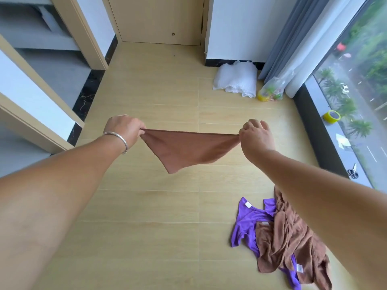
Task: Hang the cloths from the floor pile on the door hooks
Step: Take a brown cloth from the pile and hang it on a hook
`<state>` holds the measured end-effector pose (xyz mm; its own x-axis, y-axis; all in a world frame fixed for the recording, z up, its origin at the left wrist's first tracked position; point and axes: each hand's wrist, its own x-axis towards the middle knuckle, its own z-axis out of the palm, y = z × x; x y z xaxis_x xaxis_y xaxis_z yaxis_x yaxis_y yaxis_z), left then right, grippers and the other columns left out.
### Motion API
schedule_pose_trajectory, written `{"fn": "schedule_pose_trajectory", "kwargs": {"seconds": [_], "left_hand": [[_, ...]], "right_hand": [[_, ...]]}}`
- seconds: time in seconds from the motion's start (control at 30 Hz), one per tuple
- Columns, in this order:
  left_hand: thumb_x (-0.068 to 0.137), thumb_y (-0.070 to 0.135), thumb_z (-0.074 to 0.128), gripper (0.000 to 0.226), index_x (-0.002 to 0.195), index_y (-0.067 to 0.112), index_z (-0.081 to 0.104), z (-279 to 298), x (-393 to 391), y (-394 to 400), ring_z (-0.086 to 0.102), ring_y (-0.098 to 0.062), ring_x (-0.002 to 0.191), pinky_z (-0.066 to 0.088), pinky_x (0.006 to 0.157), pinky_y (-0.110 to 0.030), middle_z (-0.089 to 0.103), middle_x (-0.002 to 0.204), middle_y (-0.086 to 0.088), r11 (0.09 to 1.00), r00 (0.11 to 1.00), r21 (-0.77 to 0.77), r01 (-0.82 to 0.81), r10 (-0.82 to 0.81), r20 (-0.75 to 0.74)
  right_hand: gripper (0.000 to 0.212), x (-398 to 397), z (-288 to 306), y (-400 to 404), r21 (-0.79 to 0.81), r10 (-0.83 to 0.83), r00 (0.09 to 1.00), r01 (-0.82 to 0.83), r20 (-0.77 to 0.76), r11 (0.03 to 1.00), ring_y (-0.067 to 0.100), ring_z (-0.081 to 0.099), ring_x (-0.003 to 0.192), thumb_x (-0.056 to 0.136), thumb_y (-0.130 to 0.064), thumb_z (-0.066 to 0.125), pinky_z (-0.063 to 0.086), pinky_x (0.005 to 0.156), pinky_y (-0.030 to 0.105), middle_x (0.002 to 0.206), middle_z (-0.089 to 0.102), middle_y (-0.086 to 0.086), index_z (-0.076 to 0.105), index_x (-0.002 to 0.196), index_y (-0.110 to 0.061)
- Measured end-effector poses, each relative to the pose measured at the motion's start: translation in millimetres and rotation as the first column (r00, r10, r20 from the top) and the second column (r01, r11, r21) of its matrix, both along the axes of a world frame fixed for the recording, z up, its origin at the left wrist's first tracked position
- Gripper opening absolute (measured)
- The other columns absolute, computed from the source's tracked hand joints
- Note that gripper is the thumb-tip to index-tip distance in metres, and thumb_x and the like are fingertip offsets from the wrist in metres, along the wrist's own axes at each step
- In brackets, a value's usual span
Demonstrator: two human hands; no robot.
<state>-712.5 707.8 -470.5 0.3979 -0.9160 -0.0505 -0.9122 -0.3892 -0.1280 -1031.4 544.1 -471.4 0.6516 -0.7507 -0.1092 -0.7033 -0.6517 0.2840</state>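
A brown cloth [186, 149] is held taut above the floor [146, 206], well short of the door [156, 19], pinched at 2 corners by the left hand [125, 128] and right hand [256, 135]; a corner could be lost from so slight a pinch.

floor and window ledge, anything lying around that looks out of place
Yes: scissors and a yellow tape roll sit loose on the window ledge, and a white plastic bundle is slumped by the curtain. The cloth pile belongs to the job.
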Motion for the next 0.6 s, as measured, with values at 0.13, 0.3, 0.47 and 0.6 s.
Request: {"fn": "schedule_pose_trajectory", "kwargs": {"seconds": [0.13, 0.3, 0.47, 0.6], "left_hand": [[0.098, 0.036, 0.049, 0.022, 0.102, 0.036, 0.07, -17, -10, 21, 0.058, -0.023, 0.089, 0.033, 0.061, -0.027, 0.064, 0.079, 0.001, 1.0, 1.0, 0.03, -0.001, 0.002, -0.024], [0.098, 0.039, 0.047, 0.023, 0.103, 0.037, 0.069, -88, -39, 68, 0.058, -0.023, 0.097, 0.034, 0.066, -0.027, 0.067, 0.083, 0.002, 0.992, 0.998, 0.119, 0.04, -0.034, -0.058], [0.096, 0.036, 0.05, 0.021, 0.102, 0.033, 0.07, -199, -77, 131, 0.054, -0.021, 0.09, 0.034, 0.065, -0.026, 0.068, 0.084, 0.002, 0.966, 0.984, 0.252, 0.064, -0.02, -0.175], [0.096, 0.036, 0.05, 0.021, 0.103, 0.033, 0.07, -269, -110, 178, 0.059, -0.02, 0.095, 0.036, 0.08, -0.025, 0.07, 0.091, 0.004, 0.945, 0.978, 0.319, 0.074, -0.006, -0.207]], "right_hand": [[0.03, -11, -19, 19, 0.028, 0.009, 0.999, -0.008, -0.033, 1.0, 0.019, 0.038, 0.123, 0.092, -0.018, 0.043, 0.024, 0.11, 0.037, 0.117, 0.056, -0.003, 0.062, 0.115, -0.022], [0.034, -39, -89, 60, 0.094, 0.029, 0.996, -0.022, -0.079, 0.995, 0.021, 0.038, 0.123, 0.093, -0.013, 0.037, 0.022, 0.111, 0.038, 0.116, 0.055, -0.001, 0.063, 0.114, -0.021], [0.033, -73, -196, 118, 0.199, 0.049, 0.983, -0.013, -0.178, 0.98, 0.022, 0.039, 0.121, 0.089, -0.01, 0.04, 0.024, 0.108, 0.038, 0.112, 0.056, 0.0, 0.064, 0.11, -0.019], [0.032, -101, -265, 160, 0.253, 0.068, 0.973, -0.011, -0.219, 0.967, 0.023, 0.04, 0.12, 0.089, -0.01, 0.042, 0.026, 0.108, 0.038, 0.113, 0.056, 0.001, 0.062, 0.113, -0.019]]}}
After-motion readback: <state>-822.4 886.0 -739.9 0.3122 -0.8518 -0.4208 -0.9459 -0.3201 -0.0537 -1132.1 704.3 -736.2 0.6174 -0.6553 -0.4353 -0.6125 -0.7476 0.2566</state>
